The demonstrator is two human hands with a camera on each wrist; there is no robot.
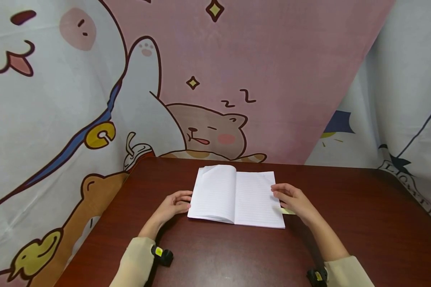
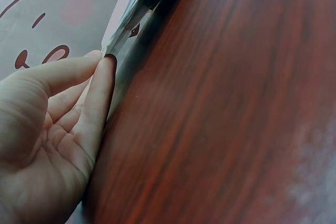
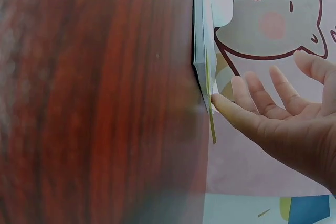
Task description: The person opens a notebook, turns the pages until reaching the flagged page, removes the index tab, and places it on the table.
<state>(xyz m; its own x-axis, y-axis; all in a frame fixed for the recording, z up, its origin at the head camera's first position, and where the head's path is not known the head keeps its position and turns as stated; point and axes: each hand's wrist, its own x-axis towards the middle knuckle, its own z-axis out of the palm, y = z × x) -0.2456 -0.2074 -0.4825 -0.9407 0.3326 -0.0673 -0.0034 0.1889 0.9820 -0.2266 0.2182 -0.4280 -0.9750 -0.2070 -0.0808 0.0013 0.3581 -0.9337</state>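
Observation:
An open notebook [image 1: 258,199] with lined white pages lies on the table, its left pages bulging up near the spine. My left hand [image 1: 174,204] pinches the notebook's left edge; the left wrist view shows thumb and finger meeting at the edge of the pages [image 2: 118,32]. At the right edge is my right hand [image 1: 292,199], fingers spread and gently bent. Its thumb tip touches the page edge in the right wrist view, while the other fingers [image 3: 286,90] hold nothing. A yellow-green paper slip [image 1: 287,211] sticks out from the right side, below the right hand.
The dark reddish-brown wooden table [image 1: 215,255] extends around the notebook on all sides. Behind it hangs a pink and white cloth [image 1: 291,79] printed with cartoon animals, and a pale cloth [image 1: 409,79] hangs at the right.

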